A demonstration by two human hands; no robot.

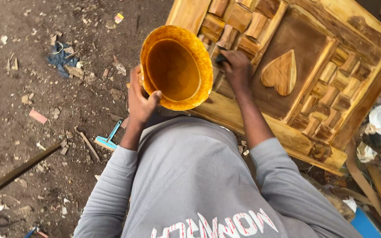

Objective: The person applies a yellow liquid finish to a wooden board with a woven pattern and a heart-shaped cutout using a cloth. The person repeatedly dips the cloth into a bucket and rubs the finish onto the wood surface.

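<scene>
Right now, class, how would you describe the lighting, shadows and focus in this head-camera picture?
Head view: soft, even daylight with no hard shadows; the round amber-stained plastic tub in the left hand shows no strong glare; the carved wooden panel with a heart is sharp; edges look slightly stretched.

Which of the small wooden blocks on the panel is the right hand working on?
The right hand presses a dark applicator onto a block in the upper-left cluster, just left of the carved heart; the lower-right blocks are untouched.
</scene>
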